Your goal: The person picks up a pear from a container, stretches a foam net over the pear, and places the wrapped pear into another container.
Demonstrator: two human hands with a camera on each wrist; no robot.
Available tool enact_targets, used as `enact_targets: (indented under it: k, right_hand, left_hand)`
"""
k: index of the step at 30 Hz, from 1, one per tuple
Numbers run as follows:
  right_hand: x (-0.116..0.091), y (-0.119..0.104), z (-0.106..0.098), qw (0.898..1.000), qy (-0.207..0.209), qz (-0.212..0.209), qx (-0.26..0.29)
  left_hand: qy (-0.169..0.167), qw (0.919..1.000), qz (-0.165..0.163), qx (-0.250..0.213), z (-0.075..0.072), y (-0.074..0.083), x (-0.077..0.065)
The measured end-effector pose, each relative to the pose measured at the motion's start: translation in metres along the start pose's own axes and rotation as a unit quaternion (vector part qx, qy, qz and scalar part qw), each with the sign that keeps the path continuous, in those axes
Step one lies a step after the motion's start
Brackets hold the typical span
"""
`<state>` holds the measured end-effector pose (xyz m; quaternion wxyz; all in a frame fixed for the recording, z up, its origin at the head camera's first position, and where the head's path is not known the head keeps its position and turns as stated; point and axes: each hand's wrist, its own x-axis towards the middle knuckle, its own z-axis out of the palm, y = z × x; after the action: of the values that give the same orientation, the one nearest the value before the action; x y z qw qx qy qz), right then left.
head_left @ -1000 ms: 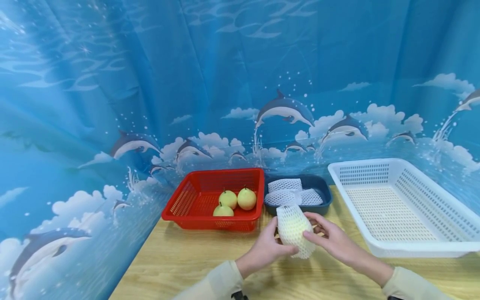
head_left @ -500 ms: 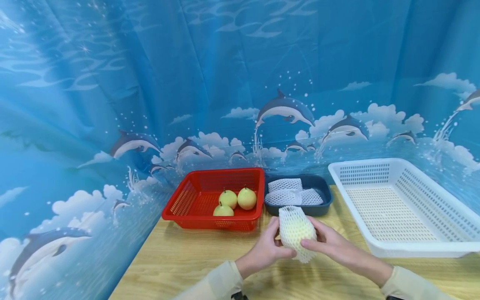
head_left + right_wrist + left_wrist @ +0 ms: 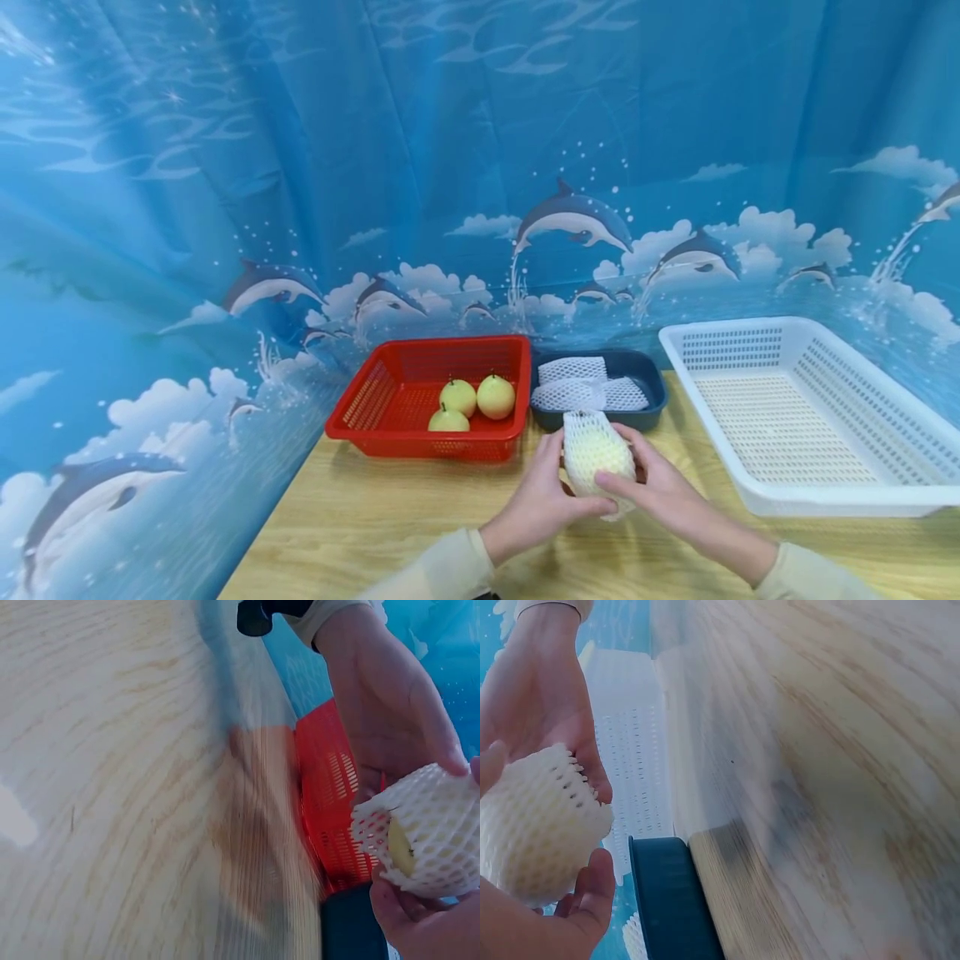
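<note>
Both hands hold a pale yellow pear in a white foam net (image 3: pixel 597 457), over the near part of the table in the head view. My left hand (image 3: pixel 534 507) grips its left side, the thumb across the lower front. From the right my right hand (image 3: pixel 671 500) grips it, with the thumb lying on the front of the net. The net's upper end stands up loosely above the fruit. In the right wrist view a bit of bare pear skin (image 3: pixel 400 847) shows at the net's open end. The fingers behind the fruit are mostly hidden.
A red basket (image 3: pixel 360 435) with three pears (image 3: pixel 496 397) stands at the back left. Beside it, a dark blue tray (image 3: pixel 654 408) holds several foam nets (image 3: pixel 570 395). A white basket (image 3: pixel 832 500) stands right on the wooden table (image 3: pixel 360 517), before a dolphin-print curtain (image 3: pixel 450 167).
The right thumb has slid left across the front of the net. My left thumb has come further right under the fruit, and the hands now cover more of the net's lower end.
</note>
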<state>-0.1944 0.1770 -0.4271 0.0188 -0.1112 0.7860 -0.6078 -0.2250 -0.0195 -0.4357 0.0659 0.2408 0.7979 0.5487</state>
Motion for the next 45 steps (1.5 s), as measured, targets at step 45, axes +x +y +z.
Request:
enact_targets:
  k: [45]
  right_hand:
    - [-0.003,-0.002,-0.012,1.000,0.004,-0.024,0.014]
  left_hand:
    - [-0.040,0.9989,0.017,-0.015,-0.006,0.012,0.005]
